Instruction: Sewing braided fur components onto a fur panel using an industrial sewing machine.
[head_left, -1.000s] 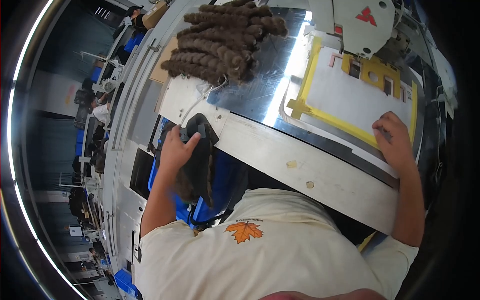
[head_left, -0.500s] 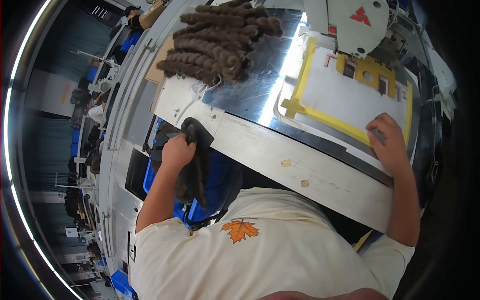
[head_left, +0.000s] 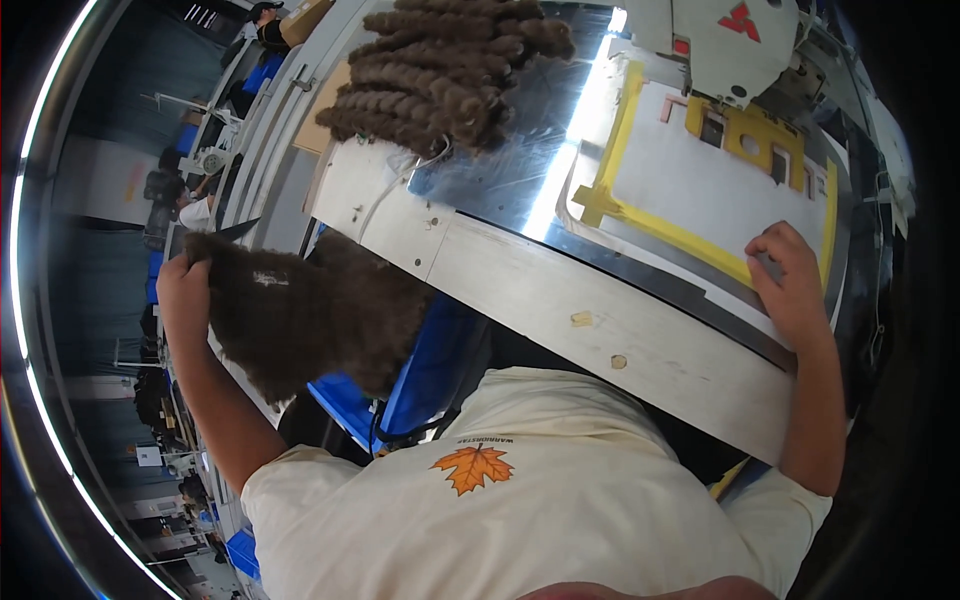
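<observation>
Carrying most of this stuff: a pale worktable (head_left: 530,285), its near edge running right in front of the person.
Shiny metal plate: (head_left: 500,190) laid on top, its near side just back from the table's near edge.
Machine head: (head_left: 720,45) white-ish, over the far right part of the surface.
Fur strips: (head_left: 430,80) fluffy brown heap at the table's left end, partly over the plate's left edge.
Fur piece: (head_left: 300,310) dark brown, spread out past the table's near left corner, pale mark on it.
White sheet: (head_left: 690,190) yellow tape along its edges, right side of the surface.
Blue bin: (head_left: 430,350) below the near edge, partly hidden by that fur.
Yellow template: (head_left: 750,143) near the sheet's far edge.
Left hand: (head_left: 188,285) thumb and fingers clamped on the fur's upper left corner.
Right hand: (head_left: 785,265) loosely curled by the sheet's near right corner, thumb slightly apart from the fingers; can't tell if it's touching.
</observation>
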